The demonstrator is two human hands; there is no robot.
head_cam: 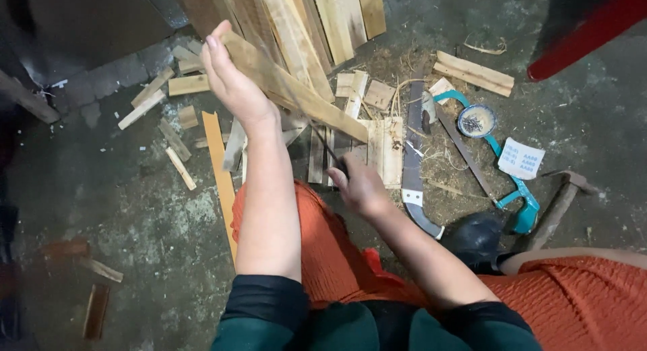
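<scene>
My left hand (pixel 232 81) is raised and grips one end of a long wooden slat (pixel 317 101), held slanting down to the right. My right hand (pixel 360 186) is lower, closed on the dark handle of a thin blade (pixel 306 118) that runs up across the slat. Both forearms reach out over my orange-clad knees. Beneath the slat lies a small panel of pale joined boards (pixel 377 149) on the concrete floor.
Long planks (pixel 317 14) lean at the top. Short wood offcuts (pixel 168 101) are scattered left. A handsaw (pixel 414 162), a teal hacksaw (pixel 512 182), a round tin of nails (pixel 476 120), a hammer (pixel 559 202) and a paper packet (pixel 521 158) lie right. A red bar (pixel 593 27) crosses top right.
</scene>
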